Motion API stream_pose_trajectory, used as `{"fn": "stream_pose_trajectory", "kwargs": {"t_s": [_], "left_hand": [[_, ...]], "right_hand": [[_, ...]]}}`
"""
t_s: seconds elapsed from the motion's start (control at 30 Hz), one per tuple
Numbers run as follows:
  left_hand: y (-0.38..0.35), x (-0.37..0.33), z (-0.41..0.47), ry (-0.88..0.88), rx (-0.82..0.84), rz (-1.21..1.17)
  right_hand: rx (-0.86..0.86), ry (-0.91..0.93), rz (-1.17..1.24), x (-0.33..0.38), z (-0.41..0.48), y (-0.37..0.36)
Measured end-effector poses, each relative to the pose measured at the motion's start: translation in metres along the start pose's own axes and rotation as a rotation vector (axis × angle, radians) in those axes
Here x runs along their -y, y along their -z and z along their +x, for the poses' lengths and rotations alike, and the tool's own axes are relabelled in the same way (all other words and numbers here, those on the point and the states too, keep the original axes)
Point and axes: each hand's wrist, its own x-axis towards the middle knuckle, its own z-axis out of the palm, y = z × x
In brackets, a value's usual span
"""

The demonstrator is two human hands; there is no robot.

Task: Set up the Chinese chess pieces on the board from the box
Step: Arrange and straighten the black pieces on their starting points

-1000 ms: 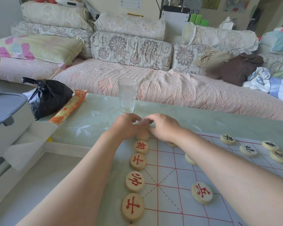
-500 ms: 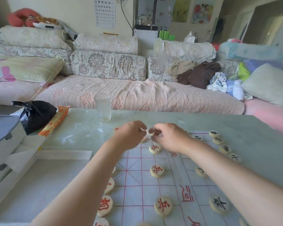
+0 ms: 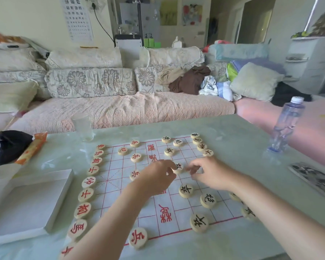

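Observation:
The cloth chess board [image 3: 154,212] with red grid lines lies on the pale green table. Red-lettered pieces [image 3: 88,182] line its left edge, and several more stand inside it. Black-lettered pieces [image 3: 202,146] sit along the far right edge and in the right half. Over the board's middle, my left hand [image 3: 156,175] pinches a black-lettered piece [image 3: 178,168] that rests on the board. My right hand [image 3: 210,172] hovers just right of that piece, fingers loosely apart and holding nothing. The white box [image 3: 26,205] lies flat to the left of the board.
A drinking glass [image 3: 82,126] stands beyond the board's far left corner. A black bag [image 3: 8,145] and an orange packet [image 3: 33,147] sit far left. A plastic bottle [image 3: 285,124] stands at the right, with a dark patterned flat item [image 3: 315,177] near the right edge. A sofa runs behind the table.
Both hands have come back from the board's far left corner to its middle. My left hand now pinches a black-lettered piece. The view has swung right, showing the whole board.

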Motion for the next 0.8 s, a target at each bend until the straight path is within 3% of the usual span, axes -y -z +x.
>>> {"fn": "stream_pose_trajectory", "kwargs": {"t_s": [0.27,0.5,0.8], "left_hand": [[-0.034,-0.015,-0.011,-0.006,0.056,0.079],[-0.05,-0.003,-0.012,-0.011,0.016,0.199],[-0.056,0.007,-0.01,-0.04,-0.005,0.182]], "right_hand": [[-0.032,-0.075,-0.037,-0.03,-0.026,-0.018],[0.079,-0.03,-0.136,-0.017,-0.011,-0.033],[0.124,0.031,-0.131,-0.015,-0.002,-0.038]]}}
